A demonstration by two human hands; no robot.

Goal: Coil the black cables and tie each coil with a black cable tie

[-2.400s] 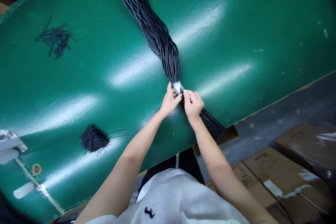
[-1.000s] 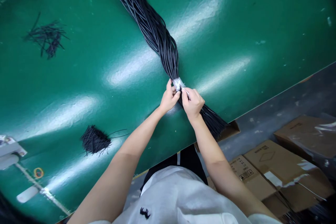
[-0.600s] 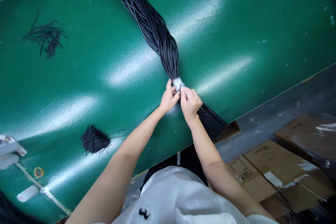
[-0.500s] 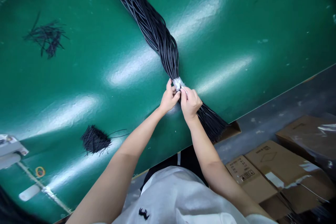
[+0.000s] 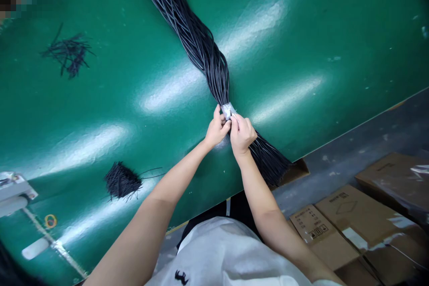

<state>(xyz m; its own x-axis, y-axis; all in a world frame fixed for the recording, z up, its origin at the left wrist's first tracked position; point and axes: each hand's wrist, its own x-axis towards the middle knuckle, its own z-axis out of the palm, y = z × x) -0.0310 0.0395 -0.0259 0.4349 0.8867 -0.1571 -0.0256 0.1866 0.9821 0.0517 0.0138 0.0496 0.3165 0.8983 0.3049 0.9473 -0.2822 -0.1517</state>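
Observation:
A long thick bundle of black cables lies across the green table, running from the top centre down to the table's near edge. A clear tape wrap binds the bundle near its lower end. My left hand pinches the tape wrap from the left, fingers closed. My right hand is closed on the same wrap from the right, lying over the cables. Below the hands the cut cable ends fan out at the table edge.
A small pile of short black cable pieces lies to the left of my arms, and a looser scatter at far left. A white tool and a yellow rubber band sit at the left edge. Cardboard boxes stand on the floor at the right.
Both hands have stayed on the tape wrap, with the right hand shifting slightly left toward the left hand. The bundle has not moved; the camera drifted a little.

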